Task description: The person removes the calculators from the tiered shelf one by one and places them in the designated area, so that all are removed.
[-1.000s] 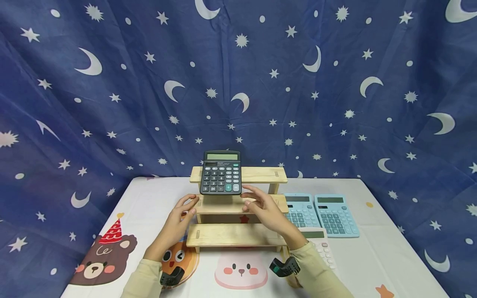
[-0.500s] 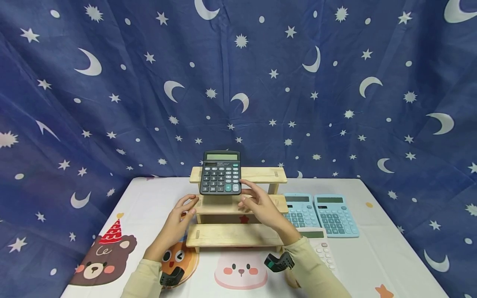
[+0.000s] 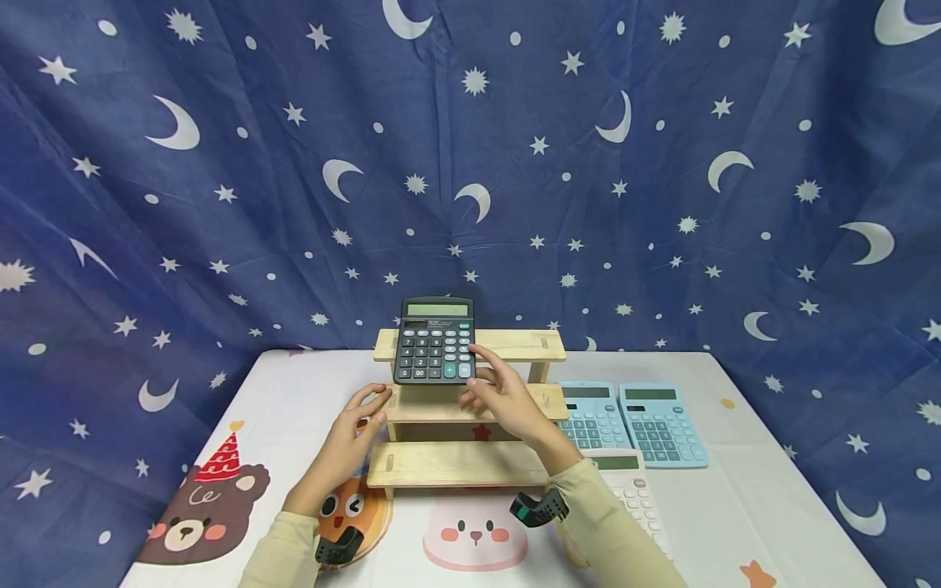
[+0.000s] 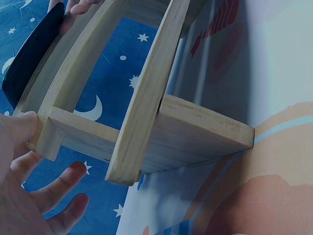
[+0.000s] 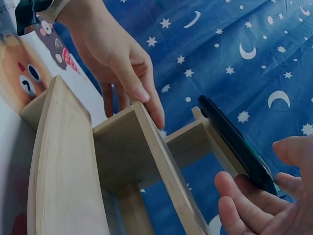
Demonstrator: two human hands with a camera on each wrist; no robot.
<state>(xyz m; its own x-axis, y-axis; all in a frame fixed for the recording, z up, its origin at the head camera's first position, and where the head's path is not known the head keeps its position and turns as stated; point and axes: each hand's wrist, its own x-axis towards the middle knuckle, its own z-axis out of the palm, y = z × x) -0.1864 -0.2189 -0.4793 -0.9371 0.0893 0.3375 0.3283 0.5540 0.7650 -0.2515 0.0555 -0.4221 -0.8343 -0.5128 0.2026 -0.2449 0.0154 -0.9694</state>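
A black calculator (image 3: 435, 343) leans face-forward on the top tier of a three-step wooden rack (image 3: 470, 462), toward its left end. My right hand (image 3: 510, 402) is at the calculator's lower right corner, index fingertip over its right edge. In the right wrist view its fingers (image 5: 254, 205) lie loosely bent near the calculator's lower edge; firm contact cannot be made out. My left hand (image 3: 354, 433) touches the left end of the middle shelf. Seen from the left wrist, one fingertip (image 4: 27, 128) meets the board's end while other fingers spread free.
Two light blue calculators (image 3: 663, 425) lie right of the rack, behind a white calculator (image 3: 625, 478) partly covered by my right sleeve. The white tablecloth (image 3: 742, 498) has cartoon prints. A dark blue curtain (image 3: 647, 310) with moons and stars hangs behind the rack.
My right hand has shifted left, from just beside the calculator to its lower right edge. The left hand, the calculator and the rack stay where they were.
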